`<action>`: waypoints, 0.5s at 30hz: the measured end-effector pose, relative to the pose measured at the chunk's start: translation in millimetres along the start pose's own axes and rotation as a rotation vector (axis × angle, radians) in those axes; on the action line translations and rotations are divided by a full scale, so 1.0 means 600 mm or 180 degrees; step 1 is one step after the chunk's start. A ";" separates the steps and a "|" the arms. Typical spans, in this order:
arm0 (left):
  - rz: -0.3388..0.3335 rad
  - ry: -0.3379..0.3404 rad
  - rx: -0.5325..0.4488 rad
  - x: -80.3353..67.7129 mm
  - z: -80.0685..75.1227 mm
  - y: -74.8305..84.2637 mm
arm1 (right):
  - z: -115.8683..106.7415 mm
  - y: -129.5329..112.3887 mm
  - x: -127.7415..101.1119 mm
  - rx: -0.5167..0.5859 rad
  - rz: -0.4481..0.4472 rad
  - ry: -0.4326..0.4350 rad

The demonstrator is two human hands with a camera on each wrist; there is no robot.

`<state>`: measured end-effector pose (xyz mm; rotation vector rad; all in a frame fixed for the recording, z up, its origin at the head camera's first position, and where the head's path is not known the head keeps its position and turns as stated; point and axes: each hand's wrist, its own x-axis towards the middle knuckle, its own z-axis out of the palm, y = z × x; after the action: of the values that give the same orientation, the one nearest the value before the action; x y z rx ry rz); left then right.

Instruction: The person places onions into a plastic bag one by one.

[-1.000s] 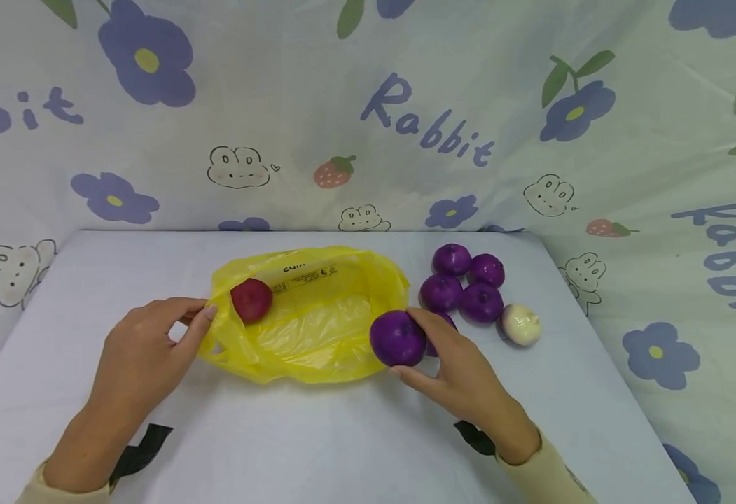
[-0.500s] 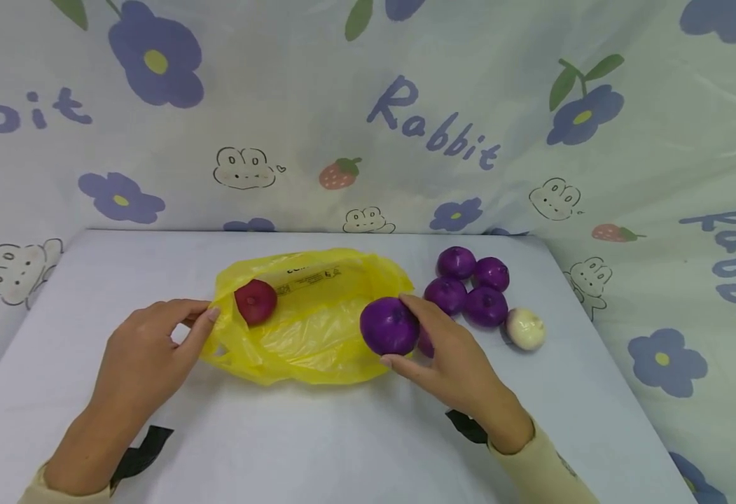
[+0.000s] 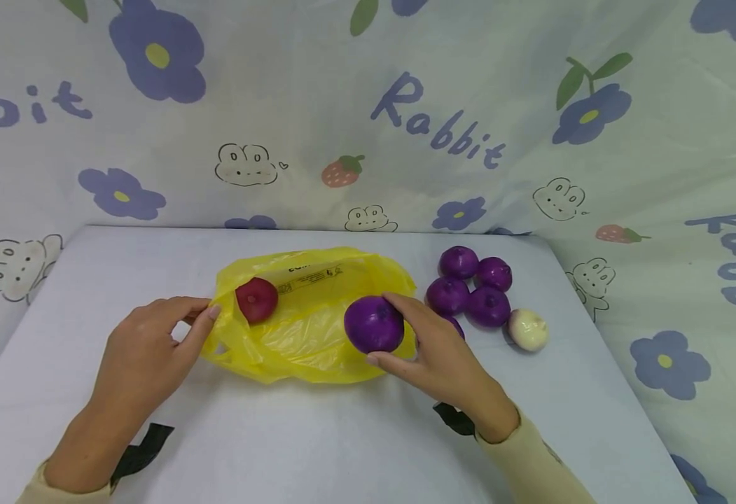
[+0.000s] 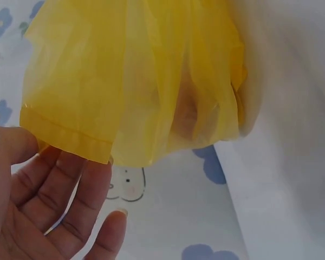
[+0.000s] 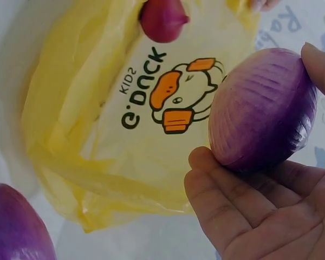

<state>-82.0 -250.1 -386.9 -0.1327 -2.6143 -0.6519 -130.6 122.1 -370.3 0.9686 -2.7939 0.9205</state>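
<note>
Yellow bag [image 3: 267, 364]: in the right wrist view we read "DUCK" and, in smaller letters, "KIDS"; the character ahead of "DUCK" looks like a G followed by a dot, though we cannot be sure of it.
Cartoon character [image 5: 179, 103]: printed beside that lettering in orange and white with black outlines.
Fine print: inside the bag, in the head view, we make out a boxed strip of text and symbols too small to read; the larger black letters above it show only in part.
Patterned backdrop [image 3: 317, 84]: we read "Rabbit" in purple-blue behind the white table [image 3: 279, 441], with "bit" at the far left and part of the same word running downward at the right edge.
Purple onion [image 3: 370, 325]: we see it gripped by the right hand [image 3: 446, 357], between thumb and fingers, at the right part of the bag's opening; whether above or within it, we cannot tell.
Left hand [image 3: 150, 357]: it pinches the bag's left edge between thumb and fingers.
Red piece [image 3: 259, 299]: it lies in the bag's left end, near the left hand and well apart from the held onion.
Onion cluster [image 3: 489, 306]: we count four bunched purple ones beyond the right hand, plus another [image 3: 456, 327] mostly hidden by it.
White onion [image 3: 528, 330]: just beside the cluster, on its right.
</note>
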 end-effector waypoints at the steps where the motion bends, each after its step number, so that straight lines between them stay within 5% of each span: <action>1: -0.0006 -0.0002 0.0002 0.000 -0.001 0.000 | 0.002 0.001 0.004 0.0039 0.0009 -0.0015; 15: -0.0006 0.0017 -0.0026 -0.001 -0.003 0.000 | 0.032 0.009 0.046 0.0213 0.0199 -0.0212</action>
<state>-80.6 -251.0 -385.9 -0.1307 -2.6073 -0.6628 -153.1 99.5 -382.6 0.9420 -2.8813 1.0142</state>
